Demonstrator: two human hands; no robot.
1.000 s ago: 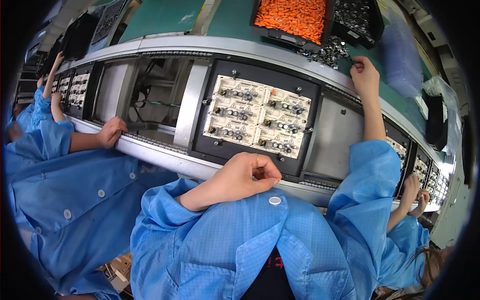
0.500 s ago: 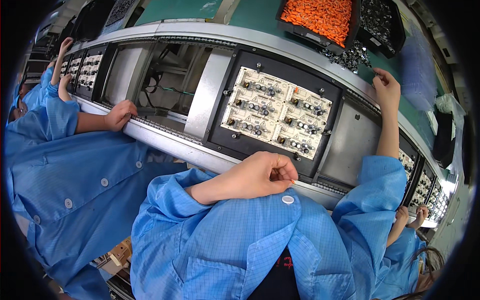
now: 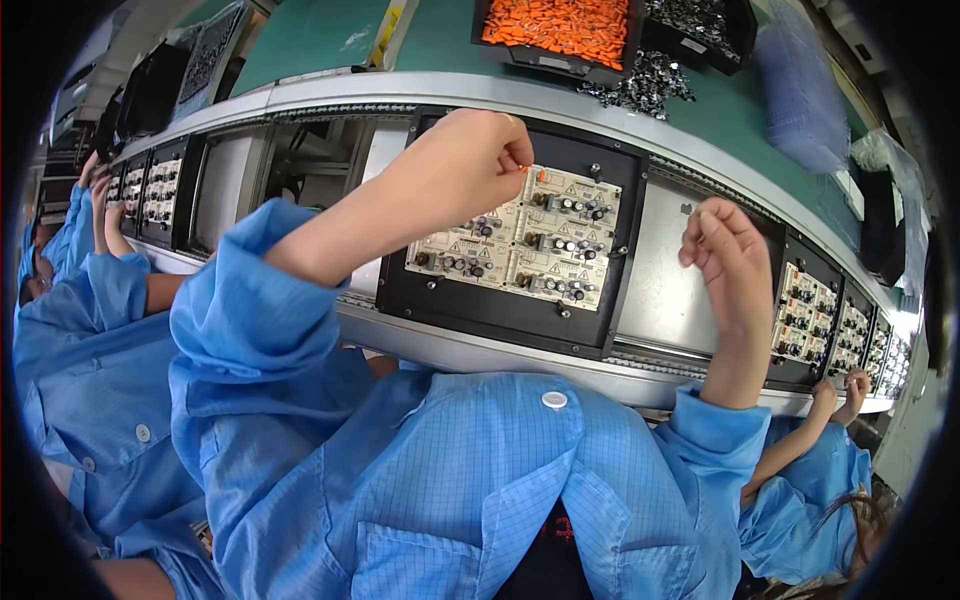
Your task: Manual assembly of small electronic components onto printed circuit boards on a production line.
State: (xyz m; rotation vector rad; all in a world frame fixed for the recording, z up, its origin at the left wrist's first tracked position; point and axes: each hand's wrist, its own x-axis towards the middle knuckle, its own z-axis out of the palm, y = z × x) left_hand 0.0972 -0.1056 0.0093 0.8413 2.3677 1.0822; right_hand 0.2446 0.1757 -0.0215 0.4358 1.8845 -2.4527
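Observation:
My left hand (image 3: 480, 165) is over the upper left part of a cream circuit board panel (image 3: 510, 268), its thumb and finger pinched. A speck of orange shows at the fingertips, a small orange component (image 3: 524, 168). Just beside it, another orange component (image 3: 542, 175) stands on the panel's upper edge. The panel carries rows of dark cylindrical parts and lies in a black frame (image 3: 400, 290); my hand and forearm hide its upper left part. To the right of the frame, my right hand (image 3: 730, 250) is raised with fingers curled toward the thumb; what they hold, if anything, is hidden.
A bin of orange components (image 3: 555, 30) and a bin of black parts (image 3: 705, 25) stand beyond the metal rail (image 3: 420, 88). A loose heap of dark shiny parts (image 3: 645, 88) lies before them. More framed panels (image 3: 805, 315) continue right. Co-workers' hands work at both sides.
My left hand has moved from near my chest up and over the panel. My right hand has come back from beside the heap of dark parts toward me. The view has shifted.

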